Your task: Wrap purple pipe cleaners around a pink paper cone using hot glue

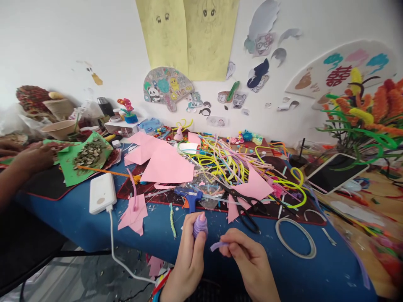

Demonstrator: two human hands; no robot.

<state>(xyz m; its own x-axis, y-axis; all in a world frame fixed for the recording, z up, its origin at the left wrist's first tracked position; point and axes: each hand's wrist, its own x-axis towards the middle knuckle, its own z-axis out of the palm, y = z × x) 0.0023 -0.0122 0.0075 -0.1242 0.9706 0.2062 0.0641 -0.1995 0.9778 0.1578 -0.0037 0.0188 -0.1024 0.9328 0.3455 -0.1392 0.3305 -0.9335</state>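
Note:
In my left hand (190,249) is a small cone wound with purple pipe cleaner (200,225), its pink tip pointing up. My fingers wrap round its sides and hide the lower part. Just to the right, my right hand (244,253) pinches a short piece of purple pipe cleaner (218,245) between thumb and fingertips. Its free end points left toward the cone, with a gap between them. Beyond my hands a blue hot glue gun (190,196) lies on the table, and black-handled scissors (247,209) rest to its right.
Pink paper pieces (168,163) and a heap of pipe cleaners (226,155) cover the table's back. A tape roll (296,238) lies right. A white power bank (102,193) with a cable stands left. Another person's hand (34,159) works beside green paper (71,167).

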